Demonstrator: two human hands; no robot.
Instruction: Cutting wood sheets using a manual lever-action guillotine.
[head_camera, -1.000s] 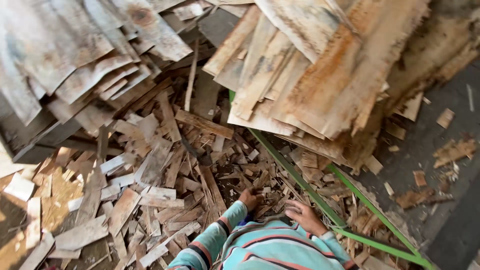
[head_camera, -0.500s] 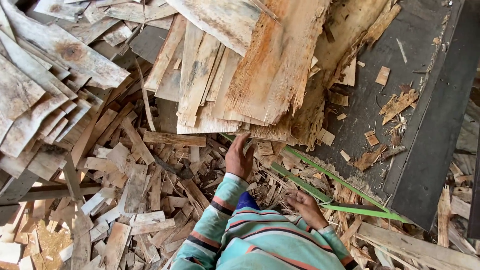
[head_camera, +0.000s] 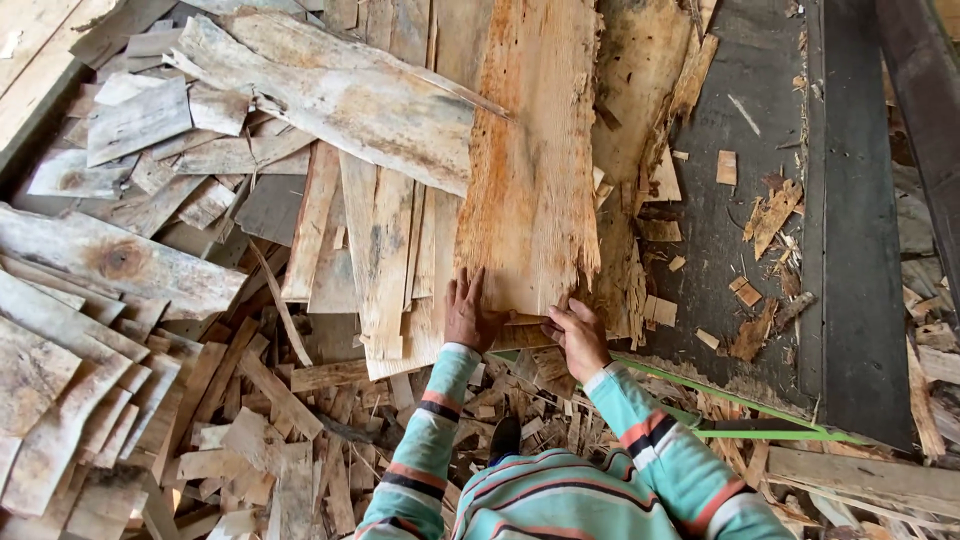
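A wide orange-brown sheet of thin wood veneer (head_camera: 530, 170) lies on top of a stack of pale veneer strips (head_camera: 380, 240). My left hand (head_camera: 466, 312) rests flat on the near end of the sheet, at its left corner, fingers spread. My right hand (head_camera: 577, 336) grips the sheet's ragged near edge at the right corner. Both sleeves are striped teal, orange and white.
Grey weathered veneer sheets (head_camera: 120, 260) pile up at the left. Small broken wood scraps (head_camera: 280, 420) litter the ground below my arms. A dark flat platform (head_camera: 760, 200) with a green edge (head_camera: 740, 400) runs along the right, with scattered chips on it.
Both hands have risen from the scrap pile to the near end of the orange-brown sheet. The view has shifted toward the stack.
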